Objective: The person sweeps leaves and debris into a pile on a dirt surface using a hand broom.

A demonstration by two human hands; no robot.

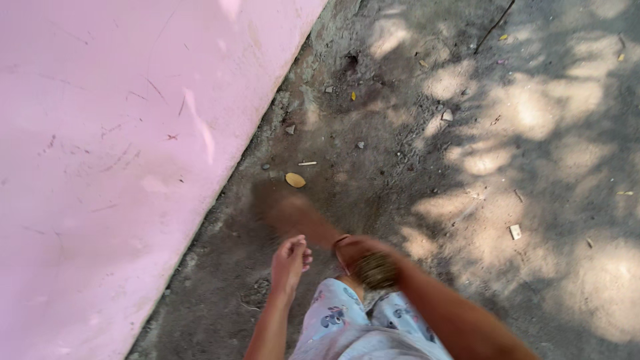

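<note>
Beside pink wall (100, 167), broom (300, 220), dry leaf (295, 180)

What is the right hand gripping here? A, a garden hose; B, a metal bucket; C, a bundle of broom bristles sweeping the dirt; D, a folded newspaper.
C: the right hand is closed round the bound top of a brown broom, whose blurred bristles fan out over the dirt ground beside the pink wall, while the left hand hangs free next to it.
</note>
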